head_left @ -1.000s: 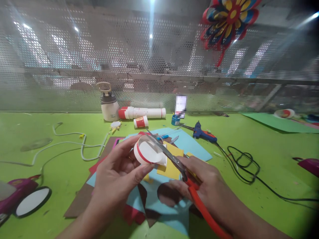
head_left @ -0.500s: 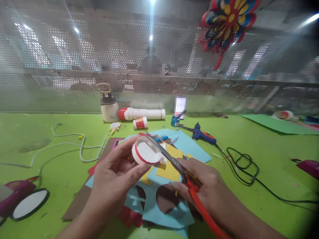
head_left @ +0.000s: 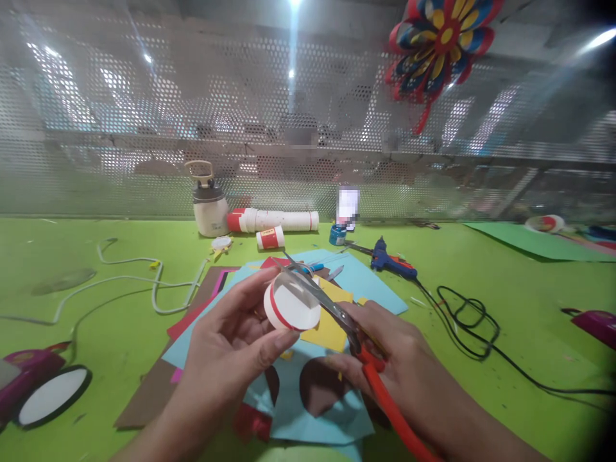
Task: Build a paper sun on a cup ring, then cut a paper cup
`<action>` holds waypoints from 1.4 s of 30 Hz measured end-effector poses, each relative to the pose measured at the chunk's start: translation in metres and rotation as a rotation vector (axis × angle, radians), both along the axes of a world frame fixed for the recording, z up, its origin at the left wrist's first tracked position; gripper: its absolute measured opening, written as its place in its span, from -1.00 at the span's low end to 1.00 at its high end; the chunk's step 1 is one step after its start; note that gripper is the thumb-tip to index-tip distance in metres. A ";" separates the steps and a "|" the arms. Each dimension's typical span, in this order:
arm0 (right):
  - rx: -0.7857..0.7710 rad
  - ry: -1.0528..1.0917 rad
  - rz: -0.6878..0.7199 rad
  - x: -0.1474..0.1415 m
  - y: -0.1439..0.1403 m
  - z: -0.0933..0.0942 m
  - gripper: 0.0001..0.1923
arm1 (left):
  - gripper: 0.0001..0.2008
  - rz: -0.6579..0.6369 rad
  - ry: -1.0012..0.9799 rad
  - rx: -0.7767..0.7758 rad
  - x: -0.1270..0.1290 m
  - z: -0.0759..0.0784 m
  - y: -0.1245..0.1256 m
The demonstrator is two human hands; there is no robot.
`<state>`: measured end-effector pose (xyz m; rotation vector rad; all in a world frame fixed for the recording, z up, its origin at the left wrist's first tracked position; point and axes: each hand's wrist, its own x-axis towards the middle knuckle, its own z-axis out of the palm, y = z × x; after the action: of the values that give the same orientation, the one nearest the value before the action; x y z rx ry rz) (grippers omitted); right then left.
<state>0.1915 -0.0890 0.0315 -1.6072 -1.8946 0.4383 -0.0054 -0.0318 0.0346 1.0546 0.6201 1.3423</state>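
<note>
My left hand (head_left: 231,350) holds a short white paper-cup ring with a red stripe (head_left: 290,307) between thumb and fingers, its open side facing me. In my right hand (head_left: 399,369) are red-handled scissors (head_left: 337,314); their open blades straddle the ring's upper edge. Both hands hover over a pile of coloured paper sheets (head_left: 308,398): light blue with round holes cut out, yellow, brown, red and pink.
On the green table (head_left: 505,301) lie a blue glue gun (head_left: 392,260) with a black cord (head_left: 474,321), a white cable (head_left: 144,282), a white jar (head_left: 210,205), a white-and-red tube (head_left: 274,220) and a purple toy car (head_left: 33,385). A perforated metal screen stands behind, with a paper flower (head_left: 440,38).
The cup ring has turned in my left hand and shifted slightly right and down; a loose white flap at its edge no longer shows. The scissors stay at the rim.
</note>
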 end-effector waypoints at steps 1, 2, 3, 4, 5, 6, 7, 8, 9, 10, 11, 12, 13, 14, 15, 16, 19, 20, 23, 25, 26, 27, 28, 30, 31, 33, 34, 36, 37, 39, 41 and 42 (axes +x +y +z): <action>0.000 -0.003 -0.001 0.000 0.000 0.000 -0.63 | -0.52 0.001 0.005 -0.003 0.000 0.000 0.000; 0.001 -0.002 -0.004 0.000 -0.001 0.000 -0.64 | -0.52 -0.002 0.015 -0.001 0.000 0.000 0.000; 0.001 0.002 -0.003 0.000 -0.001 0.001 -0.65 | -0.53 -0.005 0.023 0.006 0.000 0.000 -0.001; 0.000 0.007 0.002 0.000 -0.001 0.001 -0.66 | -0.54 -0.003 0.026 0.012 0.001 0.001 -0.001; -0.001 0.014 0.007 0.000 -0.001 0.002 -0.67 | -0.55 0.000 0.024 0.016 0.002 0.001 -0.002; -0.002 0.021 0.009 0.000 -0.001 0.002 -0.68 | -0.57 0.007 0.017 0.016 0.002 0.002 -0.002; -0.004 0.027 0.010 0.000 -0.001 0.002 -0.68 | -0.58 0.016 0.007 0.012 0.003 0.002 -0.003; -0.006 0.032 0.009 0.000 -0.001 0.003 -0.68 | -0.59 0.014 0.000 0.010 0.003 0.002 -0.003; -0.004 0.037 0.006 0.000 -0.001 0.003 -0.67 | -0.59 0.005 -0.001 0.009 0.002 0.002 -0.003; -0.002 0.041 0.004 0.000 -0.001 0.003 -0.67 | -0.59 -0.011 0.001 0.010 0.002 0.002 -0.002; -0.004 0.042 0.002 0.000 0.000 0.002 -0.67 | -0.59 -0.026 0.005 0.012 0.002 0.002 -0.002; -0.005 0.040 -0.001 0.000 0.000 0.002 -0.67 | -0.59 -0.036 0.006 0.016 0.002 0.002 -0.001; -0.005 0.035 -0.002 0.000 0.000 0.002 -0.67 | -0.59 -0.037 0.003 0.018 0.001 0.003 -0.001; -0.006 0.030 -0.002 -0.001 0.000 0.002 -0.68 | -0.59 -0.031 -0.001 0.017 0.002 0.004 -0.001; -0.008 0.024 -0.004 -0.001 0.000 0.003 -0.69 | -0.59 -0.022 -0.007 0.012 0.002 0.004 -0.001; -0.009 0.022 -0.004 -0.001 0.000 0.003 -0.69 | -0.60 -0.017 -0.013 0.005 0.002 0.005 -0.002; -0.010 0.027 0.005 -0.001 -0.001 0.003 -0.72 | -0.60 -0.005 -0.002 -0.026 0.003 0.007 -0.004; -0.008 0.030 0.008 -0.001 -0.001 0.002 -0.71 | -0.60 -0.005 0.008 -0.029 0.003 0.007 -0.004; 0.011 0.035 0.001 -0.001 -0.001 0.001 -0.70 | -0.61 -0.011 0.018 -0.005 0.001 0.004 -0.002; 0.014 0.039 -0.008 -0.001 0.000 0.000 -0.70 | -0.61 -0.028 0.012 0.011 0.000 0.002 0.001; 0.013 0.043 -0.007 -0.001 0.000 0.000 -0.70 | -0.61 -0.038 0.009 0.016 -0.001 0.001 0.002; 0.010 0.047 -0.001 0.000 0.000 -0.001 -0.69 | -0.61 -0.049 0.006 0.019 -0.001 0.000 0.003; 0.005 0.050 0.004 0.000 0.000 -0.001 -0.68 | -0.61 -0.057 0.003 0.021 -0.001 0.000 0.003; 0.002 0.045 0.004 0.001 0.000 -0.001 -0.66 | -0.61 -0.077 -0.008 0.022 -0.002 0.000 0.004; -0.002 0.037 -0.002 0.001 -0.001 0.000 -0.66 | -0.61 -0.085 -0.015 0.020 -0.002 0.000 0.004; -0.006 0.023 -0.009 0.001 -0.001 0.000 -0.67 | -0.62 -0.096 -0.029 0.017 -0.002 0.001 0.003; -0.004 0.018 -0.007 0.001 -0.002 0.000 -0.67 | -0.62 -0.095 -0.037 0.018 -0.002 0.002 0.003; 0.002 0.017 -0.002 0.000 -0.002 0.001 -0.68 | -0.62 -0.086 -0.041 0.016 -0.002 0.002 0.003; 0.004 0.015 0.000 0.000 -0.001 0.001 -0.68 | -0.62 -0.079 -0.040 0.009 -0.002 0.002 0.003; 0.006 0.006 -0.002 -0.001 -0.001 0.002 -0.68 | -0.62 -0.077 -0.039 -0.002 -0.003 0.002 0.003; 0.007 -0.005 -0.004 -0.001 -0.001 0.003 -0.65 | -0.62 -0.100 -0.044 -0.008 -0.002 0.001 0.003; 0.007 -0.010 -0.006 -0.001 0.000 0.003 -0.64 | -0.62 -0.118 -0.049 -0.011 -0.002 0.000 0.002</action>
<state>0.1905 -0.0894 0.0349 -1.6131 -1.8956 0.4217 -0.0077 -0.0294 0.0349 1.0309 0.5204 1.2573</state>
